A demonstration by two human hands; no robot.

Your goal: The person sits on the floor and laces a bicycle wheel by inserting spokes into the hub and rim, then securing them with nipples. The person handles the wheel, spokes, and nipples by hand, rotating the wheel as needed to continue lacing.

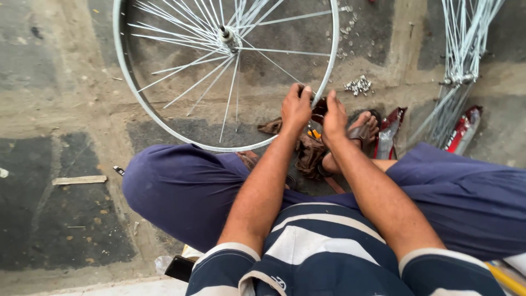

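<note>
A silver bicycle wheel rim [127,87] with thin spokes and a hub [227,37] stands on the ground in front of my knees. My left hand [296,107] pinches the rim's lower right edge, fingers closed over it. My right hand [334,116] is right beside it, fingers curled at the same spot on the rim; what it holds is hidden. A small orange-handled tool [313,133] shows just below the two hands. A brown rag [310,153] lies under them.
A pile of small metal spoke nipples [358,85] lies on the ground to the right. A bundle of loose spokes [460,60] stands at far right, with red packets [463,129] beside it. My sandalled foot [359,131] rests near the hands. A wooden stick [79,180] lies at left.
</note>
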